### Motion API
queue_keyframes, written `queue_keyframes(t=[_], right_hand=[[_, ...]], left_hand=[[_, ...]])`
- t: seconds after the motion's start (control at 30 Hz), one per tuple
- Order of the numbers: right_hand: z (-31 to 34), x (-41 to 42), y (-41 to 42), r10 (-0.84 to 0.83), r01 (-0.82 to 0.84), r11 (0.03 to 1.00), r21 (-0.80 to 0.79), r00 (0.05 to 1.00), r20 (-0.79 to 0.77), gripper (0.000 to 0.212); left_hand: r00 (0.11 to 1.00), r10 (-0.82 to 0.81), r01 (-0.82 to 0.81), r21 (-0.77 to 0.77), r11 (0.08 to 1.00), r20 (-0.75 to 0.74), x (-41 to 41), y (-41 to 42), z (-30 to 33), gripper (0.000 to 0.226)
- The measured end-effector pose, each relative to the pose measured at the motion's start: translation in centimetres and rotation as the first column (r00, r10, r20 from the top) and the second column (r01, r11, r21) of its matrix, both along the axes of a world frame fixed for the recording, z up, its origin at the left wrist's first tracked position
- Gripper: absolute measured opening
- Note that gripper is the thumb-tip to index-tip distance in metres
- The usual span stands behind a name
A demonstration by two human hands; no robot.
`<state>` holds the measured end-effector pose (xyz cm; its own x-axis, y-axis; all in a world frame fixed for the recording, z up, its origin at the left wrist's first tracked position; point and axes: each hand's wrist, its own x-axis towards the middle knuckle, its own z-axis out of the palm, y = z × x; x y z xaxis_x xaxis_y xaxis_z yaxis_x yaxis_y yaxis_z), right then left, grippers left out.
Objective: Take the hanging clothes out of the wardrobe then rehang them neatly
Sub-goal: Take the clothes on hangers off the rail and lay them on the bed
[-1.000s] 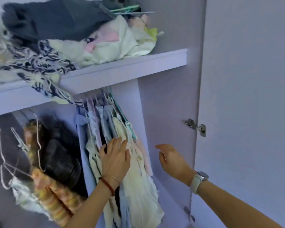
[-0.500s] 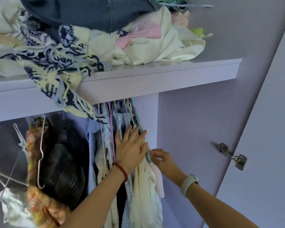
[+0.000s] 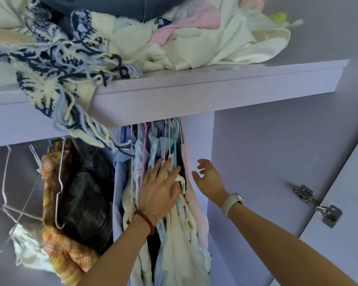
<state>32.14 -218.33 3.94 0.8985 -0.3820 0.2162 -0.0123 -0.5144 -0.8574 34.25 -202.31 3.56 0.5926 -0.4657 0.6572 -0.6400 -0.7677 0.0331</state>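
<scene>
Two hands reach into the wardrobe: the left hand [image 3: 159, 188] and the right hand [image 3: 208, 178]. One watch [image 3: 232, 203] sits on the right wrist, and two bracelets [image 3: 148, 218] circle the left wrist. One shelf [image 3: 215, 85] runs across the top, carrying one heap of folded clothes [image 3: 132, 32]. At the far left hang two bare wire hangers [image 3: 10, 211]. One teal hanger [image 3: 175, 145] and one pink hanger [image 3: 144, 153] stand out among the packed hanging garments [image 3: 174, 234], too many to count. One door hinge [image 3: 316, 205] shows on the right.

Smooth matt lilac shelf [image 3: 215, 83]; soft pale cloth clothes [image 3: 182, 234]; fringed woolly scarf [image 3: 56, 75]; shiny metal hinge [image 3: 318, 205]; thin wire hangers [image 3: 12, 211]; glossy black leather jacket [image 3: 87, 203]
</scene>
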Motion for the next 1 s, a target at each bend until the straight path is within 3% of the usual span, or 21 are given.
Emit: queue_keyframes(t=[0.13, 0.23, 0.3, 0.43, 0.53, 0.63, 0.8, 1.0], right_hand=[[1.5, 0.8, 0.7, 0.015, -0.021, 0.996, 0.084, 0.997, 0.081, 0.047], [1.3, 1.6, 1.4, 0.066, -0.066, 0.998, 0.007, 0.998, 0.004, 0.053], [1.0, 1.7, 1.4, 0.034, -0.034, 0.999, 0.0, 0.999, -0.017, 0.046], [1.7, 1.8, 0.4, -0.022, 0.019, 0.98, -0.2, 1.0, -0.014, 0.046], [3.2, 2.4, -0.2, -0.087, 0.043, 0.919, -0.393, 0.992, -0.094, 0.038], [4.5, 3.3, -0.9, -0.145, 0.097, 0.946, -0.309, 0.98, -0.137, 0.029], [5.4, 3.1, -2.4, -0.237, 0.238, 0.953, -0.187, 0.971, 0.03, 0.029], [3.9, -0.9, -3.6, -0.218, 0.232, 0.963, -0.14, 0.97, 0.106, 0.036]], left_hand=[[1.0, 0.008, -0.008, 0.002, 1.0, -0.022, 0.2, 0.2, -0.3, 0.042], [0.999, 0.011, -0.011, -0.001, 1.0, -0.051, 0.1, 0.0, -0.6, 0.045], [0.998, 0.013, -0.013, -0.009, 1.0, -0.058, 0.1, -0.2, -0.8, 0.044], [0.999, 0.02, -0.021, -0.015, 1.0, -0.045, 0.3, -0.2, -1.2, 0.043], [0.999, 0.022, -0.023, -0.019, 1.0, -0.04, 0.3, -0.5, -1.2, 0.042], [0.999, 0.027, -0.028, -0.005, 1.0, -0.041, 0.4, -0.7, -1.2, 0.042], [0.996, 0.038, -0.037, 0.027, 0.999, -0.075, 0.6, -0.3, -1.2, 0.042], [0.99, 0.047, -0.042, 0.043, 0.998, -0.131, 0.5, -0.4, -1.1, 0.044]])
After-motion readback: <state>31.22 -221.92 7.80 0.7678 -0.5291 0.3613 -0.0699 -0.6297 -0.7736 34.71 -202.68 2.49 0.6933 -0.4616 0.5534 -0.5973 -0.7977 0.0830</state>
